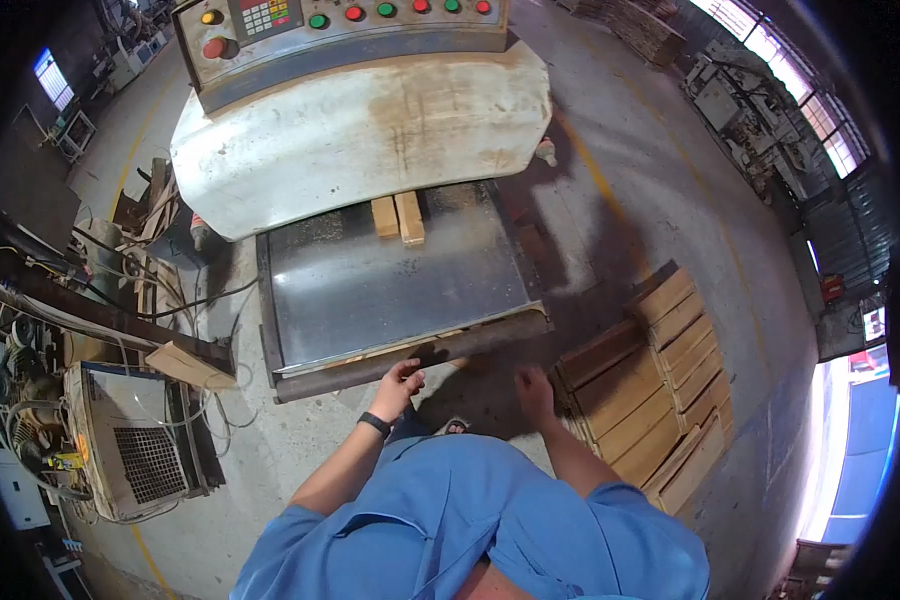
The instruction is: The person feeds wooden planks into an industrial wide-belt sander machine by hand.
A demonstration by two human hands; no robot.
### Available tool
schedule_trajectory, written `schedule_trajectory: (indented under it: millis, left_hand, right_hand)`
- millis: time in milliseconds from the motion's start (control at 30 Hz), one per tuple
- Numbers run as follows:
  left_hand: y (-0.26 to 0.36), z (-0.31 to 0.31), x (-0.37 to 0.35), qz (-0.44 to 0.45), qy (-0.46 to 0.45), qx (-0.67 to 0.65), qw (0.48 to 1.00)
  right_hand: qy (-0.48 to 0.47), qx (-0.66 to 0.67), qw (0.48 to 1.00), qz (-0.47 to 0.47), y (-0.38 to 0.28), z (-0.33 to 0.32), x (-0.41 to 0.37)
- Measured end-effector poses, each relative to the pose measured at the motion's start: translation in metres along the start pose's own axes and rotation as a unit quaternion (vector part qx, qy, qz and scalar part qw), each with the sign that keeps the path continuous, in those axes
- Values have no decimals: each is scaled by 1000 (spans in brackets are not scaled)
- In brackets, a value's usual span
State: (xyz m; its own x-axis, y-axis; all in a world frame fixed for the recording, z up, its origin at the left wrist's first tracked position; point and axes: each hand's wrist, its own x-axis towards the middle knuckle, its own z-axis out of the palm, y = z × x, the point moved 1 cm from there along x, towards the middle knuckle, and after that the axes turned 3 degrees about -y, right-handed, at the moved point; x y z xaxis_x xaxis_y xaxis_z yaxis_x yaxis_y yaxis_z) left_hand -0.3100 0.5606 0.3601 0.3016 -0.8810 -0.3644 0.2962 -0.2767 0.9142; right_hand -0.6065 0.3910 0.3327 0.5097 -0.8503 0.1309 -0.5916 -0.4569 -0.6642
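Head view showed both bare hands held out in front of a blue shirt [450, 520], before a large machine. Near the dark front bar [320, 382] was the left hand [400, 385], a dark band [374, 424] around its wrist. Its fingers were loosely bent and its grip stood partly open, with only a narrow space inside. Over to the right, the right hand [536, 394] hung low beside a pile of wooden boards [615, 408], nearest to the pile's left edge. Blur covered its fingers, so I could not tell how wide or narrow that grip was.

Beyond the front bar, well apart from both hands, two lengths of wood lay side by side on the metal bed [400, 290]. The shorter piece [384, 222] was on the left; the longer piece [409, 222] reached a little nearer to the person. Their far ends went out of sight beneath the white cover [300, 150], which had brown stains on its right half. Above it stood a control panel [390, 35] with red and green buttons. The boards lay in overlapping rows, pale and brown, above the grey floor [300, 450].
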Motion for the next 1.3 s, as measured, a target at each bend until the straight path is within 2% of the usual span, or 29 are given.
schedule_trajectory:
  millis: [33, 67, 100, 133, 200, 300, 367, 433, 533, 567, 600, 667, 733, 767, 800, 833, 867, 900, 933, 1000, 1033, 1167, 1200, 1300]
  left_hand:
    - [4, 7, 2, 2, -2, -6, 1000]
    - [5, 13, 8, -3, -11, -21, 1000]
    - [8, 17, 16, -9, -20, -36, 999]
    - [15, 22, 21, -12, -19, -64, 998]
    - [25, 25, 46, -9, -28, -124, 992]
    - [57, 24, 83, -20, -20, -224, 974]
    - [72, 14, 115, -35, -32, -281, 958]
    - [74, -5, 164, -49, -72, -327, 941]
    - [115, -6, 184, -48, -8, -318, 947]
    - [121, -6, 191, -44, -21, -304, 951]
    - [125, -7, 198, -41, -38, -289, 956]
    - [132, -2, 203, -53, -92, -260, 960]
    - [128, 16, 203, -74, -138, -224, 962]
    - [119, 28, 198, -54, -212, -225, 950]
    - [114, 45, 193, -73, -217, -175, 957]
    - [108, 61, 178, -98, -281, -192, 935]
    - [83, 73, 184, -105, -269, -154, 945]
    - [67, 88, 173, -135, -315, -133, 930]
    - [59, 107, 159, -164, -353, -116, 914]
    - [54, 145, 113, -214, -360, -25, 908]
    - [39, 161, 98, -230, -397, -6, 889]
    - [24, 207, 21, -249, -495, 65, 830]
    - [22, 180, 54, -258, -508, 62, 819]
    - [4, 200, 18, -266, -545, 94, 790]
  right_hand:
    - [-31, -6, 997, 67, 34, 3, -40]
    - [-95, -54, 985, 134, 67, 5, -82]
    - [-178, -41, 960, 213, 90, 5, -120]
    - [-199, -83, 951, 221, 105, 5, -163]
    - [-316, -138, 888, 303, 122, 0, -221]
    - [-353, -120, 859, 350, 147, 2, -291]
    - [-332, -96, 871, 350, 162, 13, -320]
    - [-291, -75, 903, 307, 178, 30, -339]
    - [-191, -32, 936, 295, 176, 57, -345]
    - [-127, 56, 903, 406, 142, 56, -322]
    - [-35, 140, 854, 500, 82, 43, -284]
    - [-55, 63, 931, 356, 130, 95, -283]
    - [68, 267, 847, 455, 90, 104, -259]
    - [88, 187, 889, 408, 80, 112, -254]
    - [106, 97, 918, 370, 76, 117, -253]
    - [101, 115, 907, 392, 52, 109, -251]
    - [124, 94, 909, 388, 36, 109, -254]
    - [111, 74, 911, 391, 10, 94, -258]
    - [95, 181, 857, 473, -16, 76, -268]
    - [118, 173, 818, 536, -30, 89, -300]
    - [119, 169, 802, 560, -36, 93, -319]
    - [185, 139, 762, 605, -62, 139, -406]
    - [193, 124, 740, 633, -76, 173, -382]
    - [215, 161, 699, 663, -115, 197, -428]
